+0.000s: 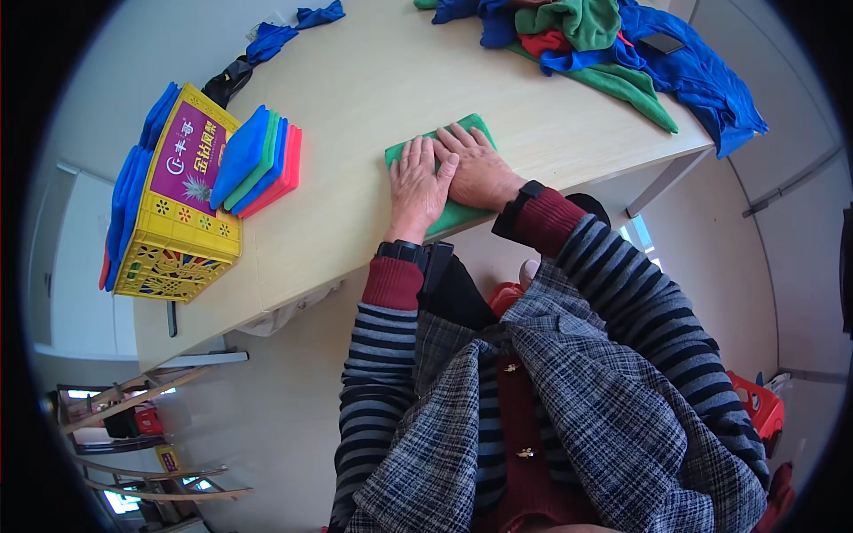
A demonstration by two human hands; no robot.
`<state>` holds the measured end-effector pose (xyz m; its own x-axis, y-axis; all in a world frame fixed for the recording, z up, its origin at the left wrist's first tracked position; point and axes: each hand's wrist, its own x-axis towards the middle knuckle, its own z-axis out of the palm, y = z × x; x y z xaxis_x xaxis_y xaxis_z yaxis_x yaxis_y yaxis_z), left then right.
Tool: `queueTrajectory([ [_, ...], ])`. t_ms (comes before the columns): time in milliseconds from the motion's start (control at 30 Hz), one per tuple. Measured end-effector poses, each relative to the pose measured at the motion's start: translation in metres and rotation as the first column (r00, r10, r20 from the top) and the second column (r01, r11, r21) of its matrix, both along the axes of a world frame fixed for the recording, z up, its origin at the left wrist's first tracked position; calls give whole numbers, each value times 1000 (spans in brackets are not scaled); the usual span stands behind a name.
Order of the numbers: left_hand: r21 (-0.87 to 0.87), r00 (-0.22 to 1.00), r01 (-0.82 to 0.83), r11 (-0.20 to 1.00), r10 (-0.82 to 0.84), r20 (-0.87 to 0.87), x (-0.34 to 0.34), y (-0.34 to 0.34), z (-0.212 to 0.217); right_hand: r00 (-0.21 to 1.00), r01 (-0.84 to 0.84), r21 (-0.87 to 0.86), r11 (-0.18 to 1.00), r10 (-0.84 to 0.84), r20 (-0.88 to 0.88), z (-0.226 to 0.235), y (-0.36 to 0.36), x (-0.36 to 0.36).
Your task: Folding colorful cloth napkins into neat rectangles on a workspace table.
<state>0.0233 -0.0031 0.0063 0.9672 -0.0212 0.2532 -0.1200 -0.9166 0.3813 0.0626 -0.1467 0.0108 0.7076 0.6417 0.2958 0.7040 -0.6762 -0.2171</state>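
A folded green cloth (460, 216) lies flat at the near edge of the table. My left hand (420, 184) rests palm down on its left half, fingers stretched out. Beside it, my right hand (477, 166) also lies flat on the cloth, its fingers spread toward the far corner. The two hands touch near the left thumb. To their left, a stack of folded blue, green and red cloths (258, 164) leans against a yellow plastic crate (191, 226).
A heap of loose blue, green and red cloths (586, 40) covers the table's far right. Blue and black cloths (269, 42) lie along the far left edge. More folded blue cloths (133, 191) show behind the crate. A red plastic stool (755, 404) stands at the lower right.
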Motion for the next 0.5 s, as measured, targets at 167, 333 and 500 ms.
queueTrajectory([
  [167, -3, 1000, -13, 1000, 13, 27, 1, 4, -10, 998, 53, 46, 998, -54, 22, -12, 2, 4],
  [333, 24, 998, -54, 998, 53, 33, -3, 7, -12, 991, 121, 12, 993, -121, 56, -14, 2, 6],
  [500, 8, 995, -87, 996, 87, 45, -9, 12, -11, 975, 215, 27, 976, -216, 44, -12, -3, 4],
])
